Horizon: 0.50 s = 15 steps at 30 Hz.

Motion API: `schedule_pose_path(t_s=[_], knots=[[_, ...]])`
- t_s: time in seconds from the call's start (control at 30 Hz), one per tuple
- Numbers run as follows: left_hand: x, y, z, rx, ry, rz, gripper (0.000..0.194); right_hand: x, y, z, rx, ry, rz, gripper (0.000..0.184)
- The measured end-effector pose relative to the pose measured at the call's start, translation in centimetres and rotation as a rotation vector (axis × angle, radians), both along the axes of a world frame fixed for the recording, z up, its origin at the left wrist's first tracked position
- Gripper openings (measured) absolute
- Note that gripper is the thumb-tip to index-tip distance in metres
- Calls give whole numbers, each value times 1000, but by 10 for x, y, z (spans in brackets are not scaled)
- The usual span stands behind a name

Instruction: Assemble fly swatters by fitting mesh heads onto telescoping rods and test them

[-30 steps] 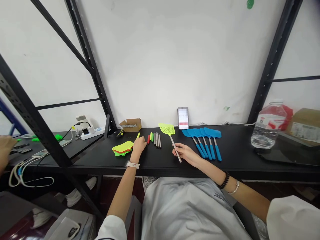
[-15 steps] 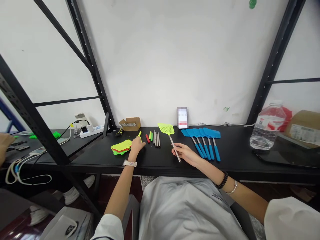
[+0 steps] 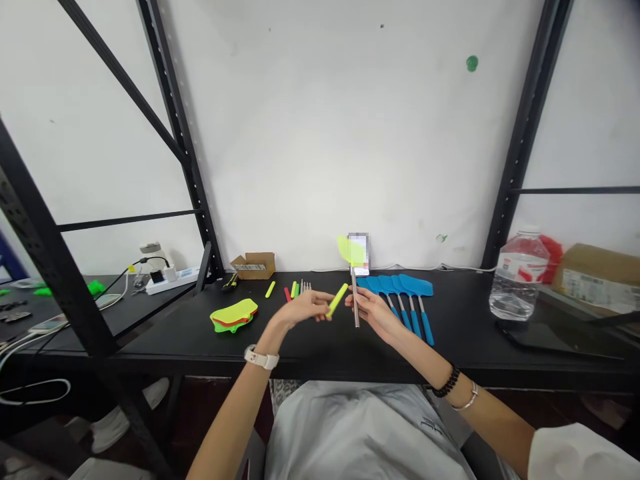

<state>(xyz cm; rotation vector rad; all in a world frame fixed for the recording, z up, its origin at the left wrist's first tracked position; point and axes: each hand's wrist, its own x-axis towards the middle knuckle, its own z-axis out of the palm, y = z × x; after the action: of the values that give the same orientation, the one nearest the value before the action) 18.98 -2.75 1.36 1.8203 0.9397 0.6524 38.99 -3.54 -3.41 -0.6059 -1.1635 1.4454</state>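
My left hand (image 3: 310,307) pinches a yellow-green handle grip (image 3: 338,300), tilted with its top to the right. Just right of it, my right hand (image 3: 371,308) holds a fly swatter by its bare metal rod (image 3: 356,300), upright with its yellow-green head (image 3: 351,251) at the top. A small gap separates the grip from the rod. Beyond my left hand lie a red grip (image 3: 287,294), yellow and green grips and several metal rods (image 3: 305,285), partly hidden by the hand. Another yellow grip (image 3: 271,289) lies farther left.
Blue fly swatters (image 3: 417,287) lie fanned out right of my right hand. Stacked yellow, red and green swatter heads (image 3: 234,315) are at left. Behind stand a small open cardboard box (image 3: 253,265) and a phone (image 3: 365,240). A big water bottle (image 3: 519,277) stands far right.
My left hand has lifted a yellow grip from the table and carried it right, close to the rod. My right hand has turned the swatter more upright. The view has shifted slightly.
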Motion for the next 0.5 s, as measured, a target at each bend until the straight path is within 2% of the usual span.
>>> schedule_pose_path(t_s=[0.03,0.1,0.3,0.5], knots=[[11,-1,-6,-10,-9,-92,42,3,0,4,40,8,-36,36],[28,-1,-19,26,-53,-163,35,8,0,10,109,8,-92,36],[47,7,-47,59,-106,-151,30,16,-2,23,216,-42,-84,34],[57,3,-56,106,-34,-198,21,26,-4,38,344,-94,-157,31]])
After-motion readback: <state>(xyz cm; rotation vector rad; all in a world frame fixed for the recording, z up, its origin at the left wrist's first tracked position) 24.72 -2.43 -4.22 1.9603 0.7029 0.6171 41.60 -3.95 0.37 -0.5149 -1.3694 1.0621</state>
